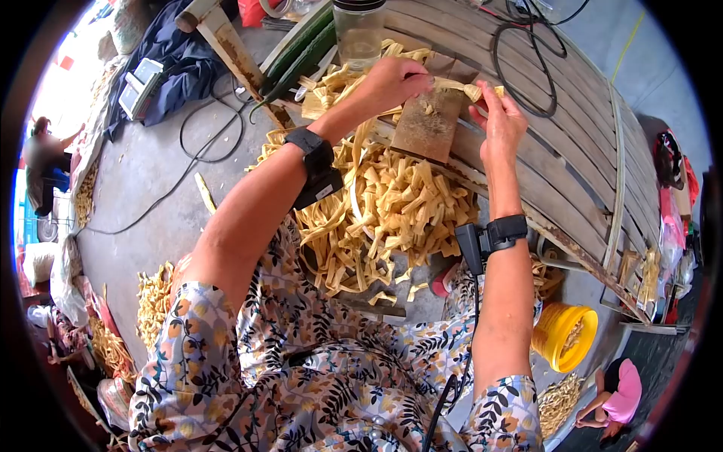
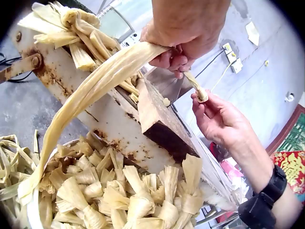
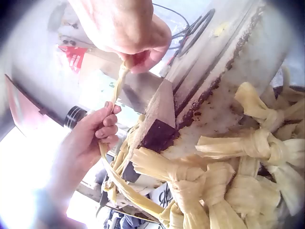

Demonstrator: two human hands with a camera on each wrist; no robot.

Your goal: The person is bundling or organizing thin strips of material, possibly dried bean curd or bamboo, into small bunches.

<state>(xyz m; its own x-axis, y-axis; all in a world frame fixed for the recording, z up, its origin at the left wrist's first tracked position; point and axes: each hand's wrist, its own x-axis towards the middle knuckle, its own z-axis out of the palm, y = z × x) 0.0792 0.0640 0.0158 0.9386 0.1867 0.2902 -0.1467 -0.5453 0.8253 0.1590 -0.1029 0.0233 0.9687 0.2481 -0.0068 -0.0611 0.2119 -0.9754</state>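
Note:
My left hand (image 1: 385, 84) grips a long pale yellow fibrous strip (image 2: 95, 81), its fingers curled round it. From that hand the strip's loose tail hangs down toward the pile in the left wrist view. My right hand (image 1: 500, 124) pinches the strip's other end, where a small thick fold or knot shows, between thumb and fingers. Between the hands a short length is stretched, twisted narrow, over a worn wooden block (image 1: 425, 129). Below lies a heap of knotted strips (image 1: 410, 200), with loose untied strips (image 1: 324, 256) at its left.
A slatted bench (image 1: 557, 151) with a rusty edge carries the block, a lidded clear jar (image 1: 358, 38) and more strips. Black cable (image 1: 501, 56) loops over the slats. A yellow bucket (image 1: 553, 343) stands at the lower right. Other people sit at both sides.

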